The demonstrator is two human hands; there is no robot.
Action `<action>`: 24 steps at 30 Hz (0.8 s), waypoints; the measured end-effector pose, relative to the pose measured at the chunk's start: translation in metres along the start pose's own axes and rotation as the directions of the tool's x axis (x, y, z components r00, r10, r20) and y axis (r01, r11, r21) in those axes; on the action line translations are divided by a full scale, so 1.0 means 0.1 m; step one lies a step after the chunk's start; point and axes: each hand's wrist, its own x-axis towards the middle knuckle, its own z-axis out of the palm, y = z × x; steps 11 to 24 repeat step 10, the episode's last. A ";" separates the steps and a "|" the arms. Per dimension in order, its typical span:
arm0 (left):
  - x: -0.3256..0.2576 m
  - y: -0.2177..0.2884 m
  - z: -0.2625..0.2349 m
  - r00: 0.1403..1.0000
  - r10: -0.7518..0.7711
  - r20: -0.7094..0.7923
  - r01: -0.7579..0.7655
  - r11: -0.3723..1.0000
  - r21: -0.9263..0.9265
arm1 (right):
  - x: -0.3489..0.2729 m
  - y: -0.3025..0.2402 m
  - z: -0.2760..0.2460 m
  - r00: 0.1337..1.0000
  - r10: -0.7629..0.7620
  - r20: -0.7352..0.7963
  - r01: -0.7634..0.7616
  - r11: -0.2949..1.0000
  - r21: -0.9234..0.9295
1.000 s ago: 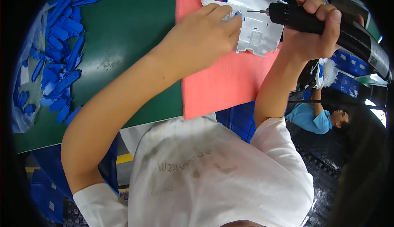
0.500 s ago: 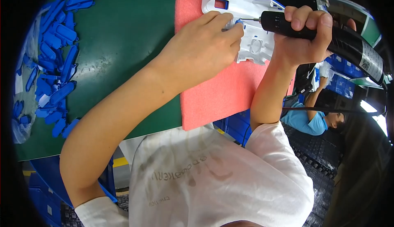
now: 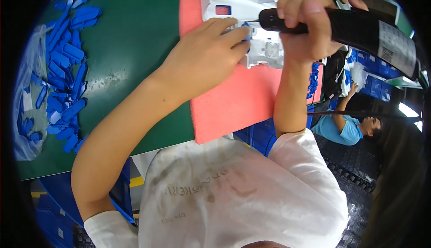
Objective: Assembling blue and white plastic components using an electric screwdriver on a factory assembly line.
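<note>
A white plastic housing (image 3: 262,11) with blue edging lies with its hollow inner side up on a pink foam pad (image 3: 224,109). My left hand (image 3: 208,46) rests over its near left part, fingers closed round a small blue part (image 3: 245,31) set inside. Most of that part is hidden by my fingers. In my right hand (image 3: 310,28) is a black electric screwdriver (image 3: 348,21), gripped from above and lying almost level. Its thin bit points left and reaches the blue part's upper end; whether a screw sits there cannot be made out.
Many flat blue plastic pieces (image 3: 67,64) are heaped on the green table (image 3: 134,23) at left, beside a clear plastic bag (image 3: 27,136). Small blue bits (image 3: 313,82) lie at the pad's right edge. A person in a blue shirt (image 3: 343,130) works at far right.
The housing, pad and both hands appear shifted left in the picture. The screwdriver bit stays at the blue part, and its handle sits more level. Small blue bits now show past my right forearm.
</note>
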 end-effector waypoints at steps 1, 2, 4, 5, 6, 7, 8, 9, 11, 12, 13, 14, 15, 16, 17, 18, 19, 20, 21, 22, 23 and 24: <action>0.00 0.00 -0.01 1.000 0.015 -0.001 -0.015 1.000 0.003 | -0.01 -0.01 0.05 0.999 -0.011 -0.048 0.009 1.000 -0.027; 0.01 -0.01 -0.03 1.000 0.012 0.006 -0.012 1.000 -0.005 | -0.03 -0.02 0.09 0.985 -0.057 -0.166 0.050 0.998 -0.046; 0.08 0.01 -0.04 0.999 0.052 0.000 -0.052 0.998 -0.030 | 0.01 -0.22 -0.24 0.935 -0.157 -0.317 0.138 0.987 -0.080; 0.09 0.00 -0.04 0.999 0.054 0.009 -0.054 0.998 -0.026 | -0.05 -0.46 -0.46 0.914 -0.122 -0.388 0.084 0.990 -0.113; 0.08 0.01 -0.04 0.998 0.052 0.023 -0.052 0.998 -0.025 | -0.07 -0.74 -0.54 0.844 -0.121 -0.522 0.044 0.987 -0.158; 0.08 0.03 -0.05 0.997 0.076 0.021 -0.075 0.997 -0.033 | -0.09 -0.95 -0.69 0.760 -0.192 -0.622 0.119 0.980 -0.157; 0.08 0.02 -0.08 0.998 0.053 0.038 -0.052 0.998 -0.036 | -0.09 -1.11 -0.80 0.691 -0.235 -0.684 0.162 0.972 -0.170; 0.08 0.02 -0.11 0.998 0.032 0.055 -0.030 0.999 -0.040 | -0.12 -1.17 -0.88 0.681 -0.323 -0.657 0.115 0.933 -0.340; 0.08 0.02 -0.12 0.997 0.007 0.077 -0.004 0.999 -0.034 | -0.14 -1.20 -0.97 0.672 -0.410 -0.617 0.060 0.860 -0.507; 0.08 0.02 -0.12 0.997 0.007 0.077 -0.004 0.999 -0.034 | -0.14 -1.20 -0.97 0.672 -0.410 -0.617 0.060 0.860 -0.507; 0.08 0.02 -0.12 0.997 0.007 0.077 -0.004 0.999 -0.034 | -0.14 -1.20 -0.97 0.672 -0.410 -0.617 0.060 0.860 -0.507; 0.08 0.02 -0.12 0.997 0.007 0.077 -0.004 0.999 -0.034 | -0.14 -1.20 -0.97 0.672 -0.410 -0.617 0.060 0.860 -0.507; 0.08 0.02 -0.12 0.997 0.007 0.077 -0.004 0.999 -0.034 | -0.14 -1.20 -0.97 0.672 -0.410 -0.617 0.060 0.860 -0.507; 0.08 0.02 -0.12 0.997 0.007 0.077 -0.004 0.999 -0.034 | -0.14 -1.20 -0.97 0.672 -0.410 -0.617 0.060 0.860 -0.507; 0.08 0.02 -0.12 0.997 0.007 0.077 -0.004 0.999 -0.034 | -0.14 -1.20 -0.97 0.672 -0.410 -0.617 0.060 0.860 -0.507; 0.08 0.02 -0.12 0.997 0.007 0.077 -0.004 0.999 -0.034 | -0.14 -1.20 -0.97 0.672 -0.410 -0.617 0.060 0.860 -0.507; 0.08 0.02 -0.12 0.997 0.007 0.077 -0.004 0.999 -0.034 | -0.14 -1.20 -0.97 0.672 -0.410 -0.617 0.060 0.860 -0.507; 0.08 0.02 -0.12 0.997 0.007 0.077 -0.004 0.999 -0.034 | -0.14 -1.20 -0.97 0.672 -0.410 -0.617 0.060 0.860 -0.507; 0.08 0.02 -0.12 0.997 0.007 0.077 -0.004 0.999 -0.034 | -0.14 -1.20 -0.97 0.672 -0.410 -0.617 0.060 0.860 -0.507; 0.08 0.02 -0.12 0.997 0.007 0.077 -0.004 0.999 -0.034 | -0.14 -1.20 -0.97 0.672 -0.410 -0.617 0.060 0.860 -0.507; 0.08 0.02 -0.12 0.997 0.007 0.077 -0.004 0.999 -0.034 | -0.14 -1.20 -0.97 0.672 -0.410 -0.617 0.060 0.860 -0.507; 0.08 0.02 -0.12 0.997 0.007 0.077 -0.004 0.999 -0.034 | -0.14 -1.20 -0.97 0.672 -0.410 -0.617 0.060 0.860 -0.507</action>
